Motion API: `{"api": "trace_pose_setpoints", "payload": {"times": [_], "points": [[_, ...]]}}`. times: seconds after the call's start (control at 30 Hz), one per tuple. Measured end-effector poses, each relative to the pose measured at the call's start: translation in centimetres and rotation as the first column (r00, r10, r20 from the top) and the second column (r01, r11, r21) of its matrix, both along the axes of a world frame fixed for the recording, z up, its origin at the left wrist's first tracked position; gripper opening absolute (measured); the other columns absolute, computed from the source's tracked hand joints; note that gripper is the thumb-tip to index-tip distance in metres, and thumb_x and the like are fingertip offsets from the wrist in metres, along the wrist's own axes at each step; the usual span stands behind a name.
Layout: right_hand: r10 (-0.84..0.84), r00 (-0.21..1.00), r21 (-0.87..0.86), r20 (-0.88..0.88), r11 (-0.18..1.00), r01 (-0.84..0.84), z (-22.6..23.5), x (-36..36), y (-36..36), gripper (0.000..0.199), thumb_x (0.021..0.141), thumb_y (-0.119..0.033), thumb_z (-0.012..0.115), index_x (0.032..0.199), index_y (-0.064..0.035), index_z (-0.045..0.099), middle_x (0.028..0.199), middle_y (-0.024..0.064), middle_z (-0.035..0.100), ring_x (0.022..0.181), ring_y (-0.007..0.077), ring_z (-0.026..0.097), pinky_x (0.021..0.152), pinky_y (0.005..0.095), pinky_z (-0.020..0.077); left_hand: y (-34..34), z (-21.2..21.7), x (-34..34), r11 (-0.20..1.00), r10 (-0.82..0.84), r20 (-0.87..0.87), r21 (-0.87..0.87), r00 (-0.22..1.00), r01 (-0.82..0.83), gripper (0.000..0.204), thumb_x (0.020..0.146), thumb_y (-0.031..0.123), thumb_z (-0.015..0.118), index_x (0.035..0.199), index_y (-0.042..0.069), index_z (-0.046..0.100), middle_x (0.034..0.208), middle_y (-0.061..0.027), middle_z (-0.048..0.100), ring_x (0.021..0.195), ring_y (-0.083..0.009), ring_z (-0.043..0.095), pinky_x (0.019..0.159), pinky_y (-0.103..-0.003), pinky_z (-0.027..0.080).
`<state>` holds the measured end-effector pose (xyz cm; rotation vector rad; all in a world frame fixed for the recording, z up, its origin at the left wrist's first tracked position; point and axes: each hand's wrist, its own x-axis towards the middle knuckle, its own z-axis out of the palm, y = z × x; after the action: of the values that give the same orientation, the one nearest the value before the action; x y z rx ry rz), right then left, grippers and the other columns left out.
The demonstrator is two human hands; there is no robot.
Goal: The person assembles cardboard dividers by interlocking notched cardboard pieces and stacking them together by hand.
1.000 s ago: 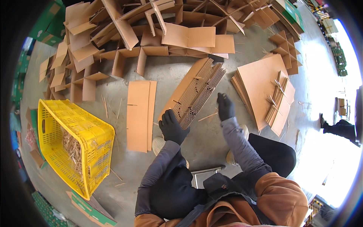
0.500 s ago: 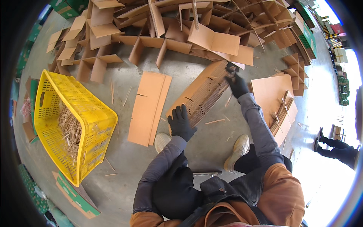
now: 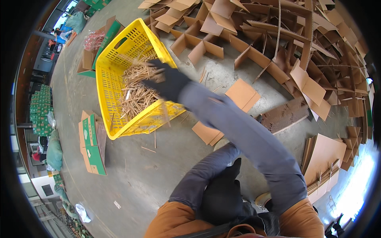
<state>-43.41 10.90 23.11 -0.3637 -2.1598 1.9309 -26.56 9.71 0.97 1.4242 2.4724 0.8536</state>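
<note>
Crate of yellow perforated plastic [image 3: 104,93], walls corralling loose thin brown cardboard strips [image 3: 139,101]; black-gloved right hand [image 3: 170,81] above, fingers apart. Left hand [image 3: 258,118] mostly hidden behind grey right sleeve [image 3: 234,115], fingers untellable, perhaps steadying brown corrugated-cardboard stack [image 3: 285,115] on grey floor [image 3: 131,178].

Illegible print on green carton [image 3: 94,158]

Bright floor [image 3: 360,186] glare, blurred fingers [image 3: 160,64], dark curved rim

Black-gloved right grip [image 3: 170,82] over a yellow crate [image 3: 101,95] holding thin cardboard strips [image 3: 137,93].
Its fingers are spread; the right sleeve [image 3: 248,129] crosses above the left sleeve [image 3: 206,174], while interlocked cardboard dividers [image 3: 260,61] crowd the floor [image 3: 135,202].
</note>
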Motion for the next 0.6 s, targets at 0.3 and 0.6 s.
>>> {"api": "trace_pose_setpoints", "payload": {"times": [0.3,0.6], "points": [[-0.525,0.841,-0.054,-0.129,0.851,0.522,-16.8,15.0,1.5,0.019,0.09,-0.019,0.055,0.102,-0.0056,0.061,0.081,0.0019,0.061,0.067,0.0112,0.059,0.056,0.0242,0.0474,-11.9,-2.6,-18.7,0.845,-0.206,-0.307,-0.535,0.929,0.01,0.126,0.041,0.08,0.062,0.141,0.014,0.025,0.141,-0.0193,0.03,0.132,-0.0367,0.024,0.096,-0.067,0.021],[-0.278,0.518,-0.565,0.809,-0.126,0.815,-33.8,28.7,2.3,0.064,0.071,-0.051,0.071,0.116,-0.0085,0.054,0.096,0.0102,0.062,0.083,0.0264,0.059,0.066,0.0415,0.0479,-9.4,-5.1,-8.2,0.943,-0.091,-0.412,-0.327,0.906,-0.054,0.103,0.06,0.075,0.057,0.142,0.021,0.027,0.147,-0.0166,0.02,0.136,-0.0367,0.018,0.103,-0.064,0.011]]}}
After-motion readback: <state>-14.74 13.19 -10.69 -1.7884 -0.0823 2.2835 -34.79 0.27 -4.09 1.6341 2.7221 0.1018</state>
